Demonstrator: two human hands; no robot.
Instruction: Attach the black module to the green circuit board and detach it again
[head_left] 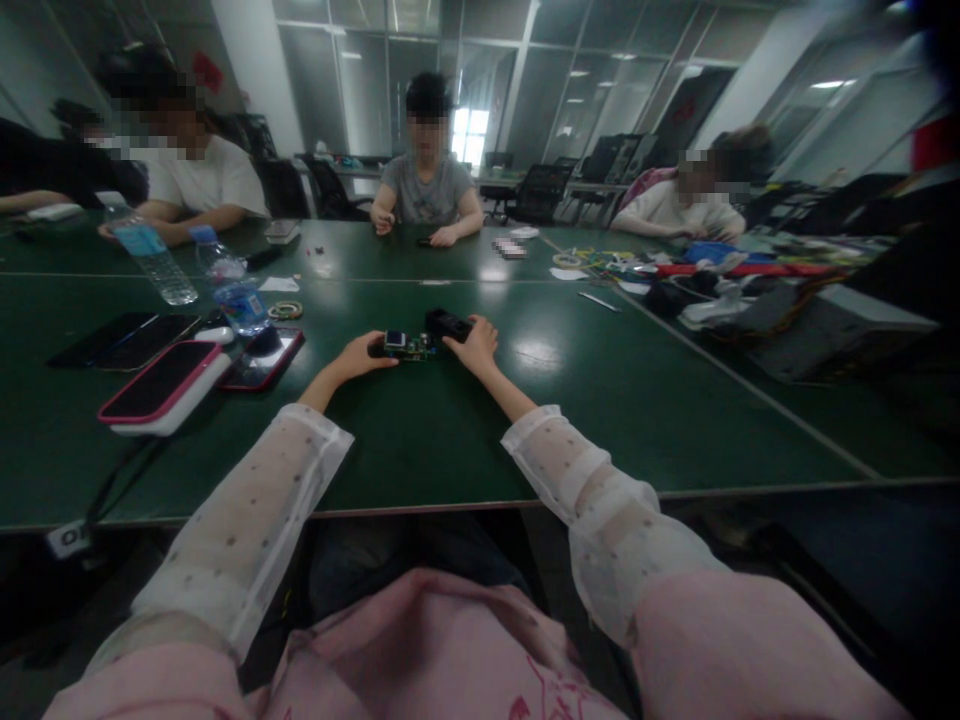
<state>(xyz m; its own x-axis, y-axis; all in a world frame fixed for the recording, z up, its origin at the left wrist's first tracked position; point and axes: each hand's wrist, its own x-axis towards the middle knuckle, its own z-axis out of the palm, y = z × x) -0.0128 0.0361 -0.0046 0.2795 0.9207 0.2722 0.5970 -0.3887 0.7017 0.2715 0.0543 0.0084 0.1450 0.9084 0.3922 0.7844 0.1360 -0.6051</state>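
At the green table, your left hand grips a circuit board beside your right hand, holding what seems a black case.

The green table looks smooth and glossy to its near edge. Toward its left edge, 2 bottles are clear, shiny plastic; the pink-rimmed phone has a glossy screen. The black device looks like matt plastic, the circuit board's screen smooth. Toward the right edge, the grey box resembles dull metal.
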